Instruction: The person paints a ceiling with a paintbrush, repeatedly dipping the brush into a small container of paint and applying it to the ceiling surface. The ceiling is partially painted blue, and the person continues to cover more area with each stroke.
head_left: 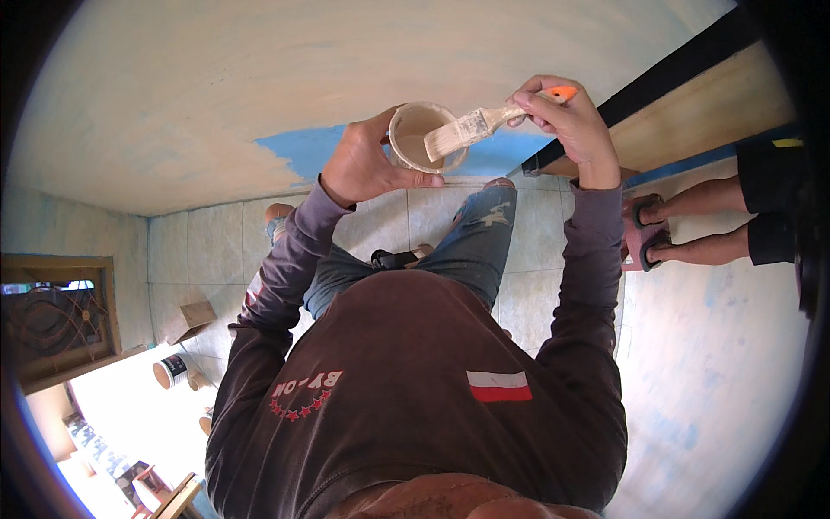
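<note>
My left hand [367, 164] is wrapped round a small white tub [403, 130] with cream paint inside. Between the fingers and thumb of my right hand [566, 121] is a paintbrush [494, 118] with an orange handle end, its handle and bristles smeared with cream paint. The bristles rest over the tub's mouth, close to its right rim; whether they touch the rim I cannot tell. Behind both hands is a wall [285, 95] covered in patchy cream paint, with a bright blue patch [298, 149] showing low down.
A dark-edged wooden board or door [692, 104] slants at the right. Beside it stand another person's sandalled feet [648, 233]. A box [192, 320] and a paint bucket [170, 372] sit on the tiled floor [207, 242] at the left, near a framed opening [108, 303].
</note>
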`<state>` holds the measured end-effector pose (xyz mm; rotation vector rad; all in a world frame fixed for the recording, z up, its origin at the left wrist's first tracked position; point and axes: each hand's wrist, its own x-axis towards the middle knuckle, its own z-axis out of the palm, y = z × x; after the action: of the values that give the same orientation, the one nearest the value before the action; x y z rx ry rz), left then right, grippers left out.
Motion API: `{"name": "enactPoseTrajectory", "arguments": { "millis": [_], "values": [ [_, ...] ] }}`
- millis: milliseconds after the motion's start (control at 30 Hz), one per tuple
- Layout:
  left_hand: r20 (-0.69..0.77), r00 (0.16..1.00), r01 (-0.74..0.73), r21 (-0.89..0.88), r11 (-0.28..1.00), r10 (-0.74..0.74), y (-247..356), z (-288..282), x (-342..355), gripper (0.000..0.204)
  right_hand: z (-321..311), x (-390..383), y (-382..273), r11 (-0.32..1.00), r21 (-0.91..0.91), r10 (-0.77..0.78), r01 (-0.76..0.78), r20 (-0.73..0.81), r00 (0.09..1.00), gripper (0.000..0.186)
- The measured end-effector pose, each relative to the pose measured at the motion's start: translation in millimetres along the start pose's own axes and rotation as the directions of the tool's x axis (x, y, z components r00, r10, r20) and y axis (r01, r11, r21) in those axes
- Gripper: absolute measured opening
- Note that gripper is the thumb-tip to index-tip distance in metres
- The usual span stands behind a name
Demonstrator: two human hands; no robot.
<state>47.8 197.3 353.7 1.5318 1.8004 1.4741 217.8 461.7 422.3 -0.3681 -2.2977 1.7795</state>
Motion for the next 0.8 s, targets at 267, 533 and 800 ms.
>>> {"name": "enactPoseTrajectory", "arguments": {
  "millis": [267, 533, 800],
  "values": [
    [-0.073, 0.996, 0.044, -0.002, 0.999, -0.044, 16, 0, 6, 0.084, 13, -25, 45, 0.893, 0.451, 0.087, 0.013, -0.200, 0.976, 0.018],
    [-0.129, 0.991, 0.028, -0.092, 0.995, -0.040, 51, 7, 24, 0.071, 15, -52, 16, 0.786, 0.602, 0.115, 0.139, -0.363, 0.925, 0.018],
    [-0.128, 0.991, -0.024, 0.007, 1.000, 0.024, 90, 2, 72, 0.070, -41, -48, -26, 0.753, 0.562, -0.049, 0.343, -0.472, 0.880, 0.024]
  ]
}}
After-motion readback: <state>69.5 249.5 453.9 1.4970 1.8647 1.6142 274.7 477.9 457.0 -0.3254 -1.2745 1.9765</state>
